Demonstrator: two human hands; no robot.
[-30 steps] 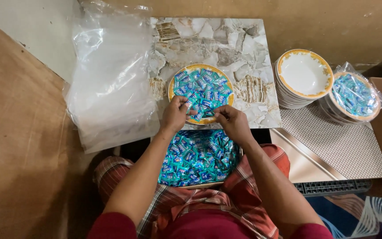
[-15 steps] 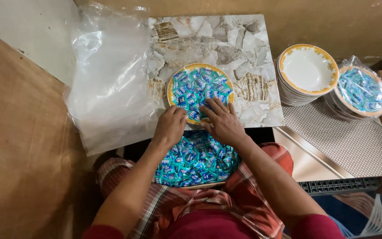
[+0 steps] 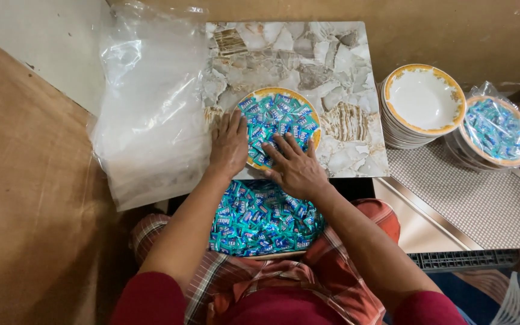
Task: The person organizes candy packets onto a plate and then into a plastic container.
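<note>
On the marble slab (image 3: 344, 72), left hand (image 3: 229, 146) and right hand (image 3: 296, 170), fingers spread flat over candy plate (image 3: 279, 123)

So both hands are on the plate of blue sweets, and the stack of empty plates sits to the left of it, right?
Not quite. Both hands, left and right, are on the plate of blue sweets, but the head view shows the stack of empty plates to its right.
</note>
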